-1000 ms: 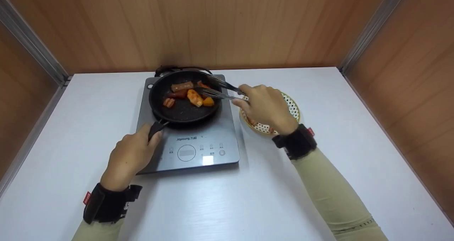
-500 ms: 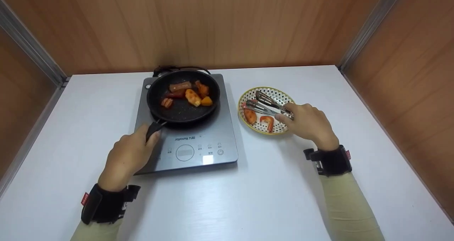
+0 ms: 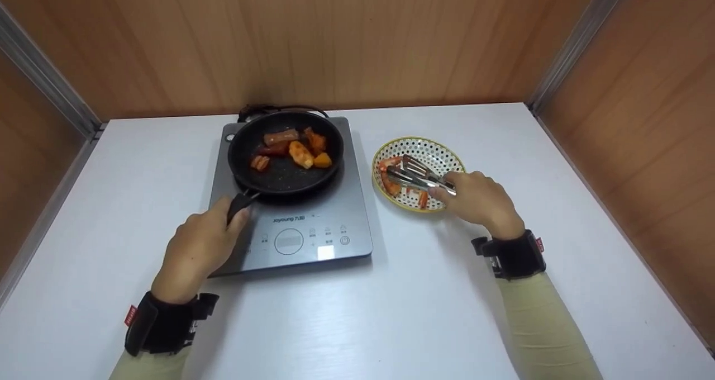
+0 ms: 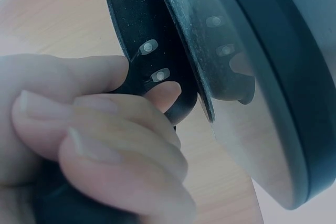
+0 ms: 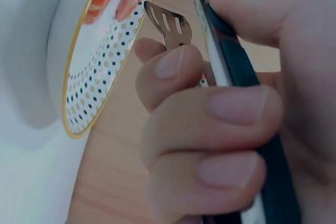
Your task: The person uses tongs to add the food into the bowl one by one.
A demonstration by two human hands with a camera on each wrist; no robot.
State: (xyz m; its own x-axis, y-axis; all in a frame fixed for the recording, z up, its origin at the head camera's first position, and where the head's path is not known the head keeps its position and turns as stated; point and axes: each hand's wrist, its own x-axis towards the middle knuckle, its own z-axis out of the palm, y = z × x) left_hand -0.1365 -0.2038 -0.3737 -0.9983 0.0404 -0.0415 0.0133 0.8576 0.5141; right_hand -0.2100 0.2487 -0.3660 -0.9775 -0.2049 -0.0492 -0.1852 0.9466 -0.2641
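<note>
The left hand curls its fingers round the handle of the frying pan (food inside) on the induction cooker; the right hand clamps its fingers on tongs over the dotted plate.

two hands, one frying pan, one cooktop, one dotted plate, one pair of tongs, two wristbands

White table | grey cooktop | dotted plate | dark cable, apparently resting
</note>
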